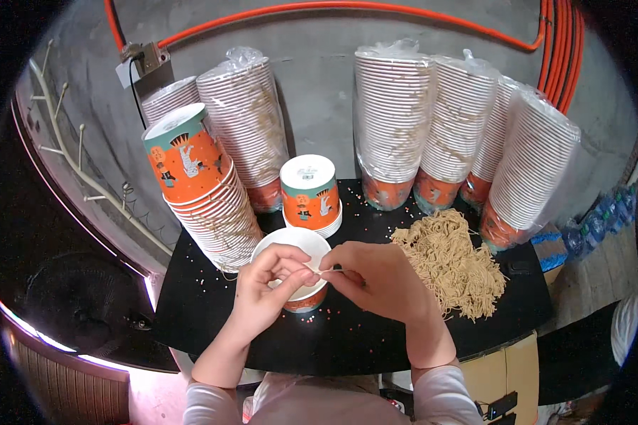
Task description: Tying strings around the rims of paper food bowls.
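Over an upright paper bucket, white inside and orange outside, both my hands meet close together. A thin pale string runs between my fingertips. My left hand is closed in a pinch on it, the other fingers curled. Pinching the same string from the other side is my right hand, its knuckles bent. The bucket's inside is partly hidden behind my fingers. To the right of my right hand lies a heap of tan strings.
Behind the bucket stands a short upside-down stack of orange paper buckets. A taller leaning stack is on the left. Several plastic-wrapped stacks line the back of the black table. Small coloured beads are scattered about.
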Demonstrator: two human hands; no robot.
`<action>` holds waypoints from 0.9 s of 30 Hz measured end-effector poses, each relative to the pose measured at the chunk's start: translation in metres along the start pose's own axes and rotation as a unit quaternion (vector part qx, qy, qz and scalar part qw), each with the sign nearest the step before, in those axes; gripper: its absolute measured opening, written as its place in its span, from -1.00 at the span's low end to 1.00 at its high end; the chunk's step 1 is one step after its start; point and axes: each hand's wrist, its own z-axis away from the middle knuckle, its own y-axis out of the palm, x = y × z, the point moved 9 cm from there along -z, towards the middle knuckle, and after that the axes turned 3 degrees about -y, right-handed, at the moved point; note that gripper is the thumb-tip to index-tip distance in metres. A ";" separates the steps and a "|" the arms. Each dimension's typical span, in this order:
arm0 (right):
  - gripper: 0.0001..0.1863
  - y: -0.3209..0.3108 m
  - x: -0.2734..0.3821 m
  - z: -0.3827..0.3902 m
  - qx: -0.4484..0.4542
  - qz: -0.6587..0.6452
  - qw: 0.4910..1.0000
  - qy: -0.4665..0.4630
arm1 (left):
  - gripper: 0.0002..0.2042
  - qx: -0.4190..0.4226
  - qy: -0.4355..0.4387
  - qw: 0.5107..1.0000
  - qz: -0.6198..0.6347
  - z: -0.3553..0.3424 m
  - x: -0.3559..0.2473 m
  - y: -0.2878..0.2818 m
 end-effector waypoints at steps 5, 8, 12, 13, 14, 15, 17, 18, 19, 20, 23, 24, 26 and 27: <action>-0.84 0.001 0.006 0.000 -0.039 -0.023 0.998 -0.031 | -0.88 -0.025 0.018 0.996 0.078 0.008 0.001 -0.005; -0.86 0.003 0.011 0.000 -0.040 -0.014 0.997 -0.065 | -0.89 -0.045 0.051 0.996 0.064 0.013 -0.004 -0.006; -0.85 0.007 0.011 -0.002 -0.016 -0.028 0.998 -0.052 | -0.89 -0.079 0.108 0.991 -0.022 0.021 -0.010 -0.011; -0.87 0.008 0.010 -0.002 -0.015 -0.042 0.998 -0.048 | -0.89 -0.069 0.118 0.989 -0.052 0.021 -0.013 -0.009; -0.88 0.008 0.009 -0.002 -0.014 -0.058 0.997 -0.044 | -0.90 -0.060 0.129 0.986 -0.084 0.020 -0.015 -0.008; -0.89 0.009 0.008 -0.003 -0.012 -0.073 0.996 -0.041 | -0.90 -0.051 0.139 0.982 -0.114 0.019 -0.018 -0.007; -0.87 0.007 0.010 -0.005 -0.019 -0.085 0.996 -0.024 | -0.87 -0.046 0.159 0.975 -0.147 0.019 -0.023 -0.006; -0.86 0.008 0.011 -0.005 -0.018 -0.092 0.995 -0.013 | -0.86 -0.045 0.165 0.972 -0.161 0.020 -0.025 -0.006; -0.85 0.007 0.010 -0.004 -0.029 -0.098 0.995 -0.005 | -0.84 -0.064 0.185 0.964 -0.180 0.021 -0.031 -0.005; -0.84 0.005 0.008 -0.003 -0.040 -0.104 0.994 0.003 | -0.83 -0.083 0.205 0.955 -0.200 0.021 -0.041 0.000; -0.83 -0.015 0.007 0.001 -0.080 -0.089 0.992 0.040 | -0.80 -0.063 0.299 0.884 -0.353 0.026 -0.099 0.021; -0.83 -0.021 0.005 0.001 -0.096 -0.083 0.991 0.050 | -0.80 -0.017 0.261 0.886 -0.384 0.029 -0.124 0.036; -0.83 -0.037 -0.002 0.008 -0.162 -0.049 0.984 0.058 | -0.79 0.029 0.304 0.901 -0.308 0.034 -0.144 0.060; -0.84 -0.037 -0.006 0.008 -0.191 -0.040 0.979 0.057 | -0.81 0.023 0.402 0.861 -0.311 0.045 -0.158 0.074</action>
